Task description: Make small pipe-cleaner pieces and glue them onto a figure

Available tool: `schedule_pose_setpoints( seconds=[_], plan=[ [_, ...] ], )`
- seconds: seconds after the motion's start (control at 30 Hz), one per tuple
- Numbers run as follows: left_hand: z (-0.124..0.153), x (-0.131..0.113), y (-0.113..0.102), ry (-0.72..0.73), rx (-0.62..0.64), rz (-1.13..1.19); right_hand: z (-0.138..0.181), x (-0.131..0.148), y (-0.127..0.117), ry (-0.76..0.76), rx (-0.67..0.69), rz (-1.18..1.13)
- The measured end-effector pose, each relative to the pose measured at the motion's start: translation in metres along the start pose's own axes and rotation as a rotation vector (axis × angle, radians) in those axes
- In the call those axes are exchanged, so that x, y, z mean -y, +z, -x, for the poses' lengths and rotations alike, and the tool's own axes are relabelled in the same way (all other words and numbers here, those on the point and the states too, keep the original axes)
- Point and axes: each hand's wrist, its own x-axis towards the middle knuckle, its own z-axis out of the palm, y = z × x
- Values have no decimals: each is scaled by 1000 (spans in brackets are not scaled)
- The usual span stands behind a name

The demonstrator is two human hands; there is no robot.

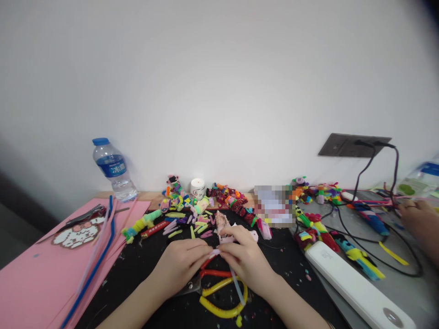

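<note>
My left hand [185, 262] and my right hand [245, 260] meet low in the middle, above a black work mat [137, 278]. Between their fingertips they pinch a small pale lilac piece [215, 252], mostly covered by the fingers. A translucent stick [237, 287] slants down from under my right hand. Behind that hand a pale pink object [254, 235] is partly hidden. Just below my hands lies a tool with red and yellow handles [228, 313], its working end out of sight. Short cut pieces of green and purple fuzzy stem [200, 226] are scattered behind my fingers.
Pink sheets [30, 283] with scissors [77, 219] and long blue stems [106, 256] lie left, near a water bottle [115, 171]. Fuzzy figures [240, 205] and a white tub [197, 188] line the wall. Right are a white device [356, 283], cables [416, 256] and another person's hand [416, 221].
</note>
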Motion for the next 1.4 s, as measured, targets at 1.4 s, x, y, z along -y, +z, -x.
schedule_pose_setpoints(
  seconds=[1.4],
  plan=[
    [-1, -5, 1, -52, -33, 116, 1, -2, 3, 34, -11, -99]
  ],
)
